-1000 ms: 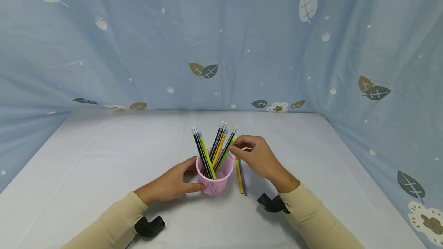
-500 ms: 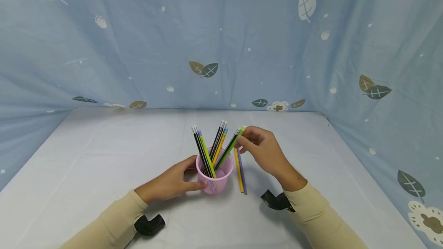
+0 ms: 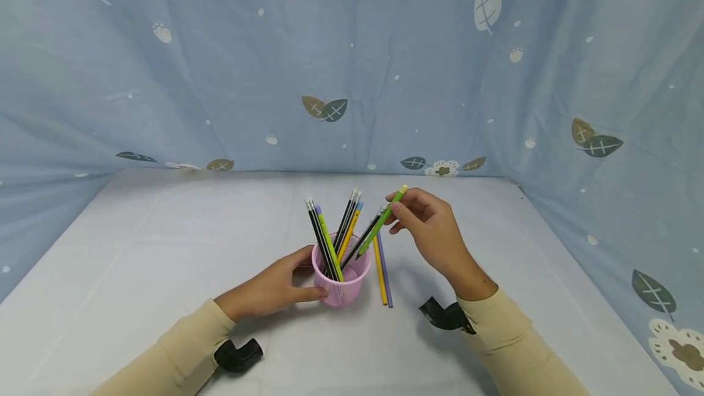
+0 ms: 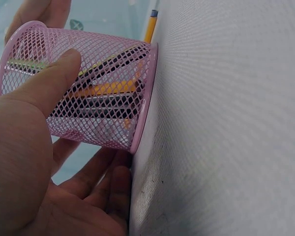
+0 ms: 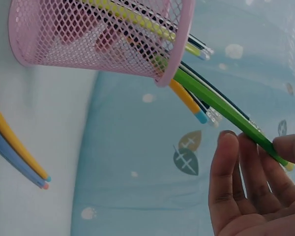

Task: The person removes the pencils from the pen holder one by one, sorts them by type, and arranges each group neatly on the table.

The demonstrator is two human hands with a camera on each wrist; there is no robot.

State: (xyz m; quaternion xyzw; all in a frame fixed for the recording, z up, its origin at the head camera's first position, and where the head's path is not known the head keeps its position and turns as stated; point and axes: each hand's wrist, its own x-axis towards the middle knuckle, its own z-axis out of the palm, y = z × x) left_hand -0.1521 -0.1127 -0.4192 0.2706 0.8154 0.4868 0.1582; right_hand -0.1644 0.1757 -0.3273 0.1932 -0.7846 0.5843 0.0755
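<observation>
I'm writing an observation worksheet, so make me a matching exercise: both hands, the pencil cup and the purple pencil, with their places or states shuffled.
1. left hand
2. right hand
3. pink mesh pencil cup
4. purple pencil

A. lying flat on the white table beside a yellow pencil
B. pinching a green pencil
C. containing black pencils
D. gripping the cup

Pairs: 1-D; 2-B; 3-C; 4-A

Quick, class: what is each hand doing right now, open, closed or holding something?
Left hand: holding the pink mesh cup.
Right hand: pinching the green pencil between thumb and fingers.
</observation>
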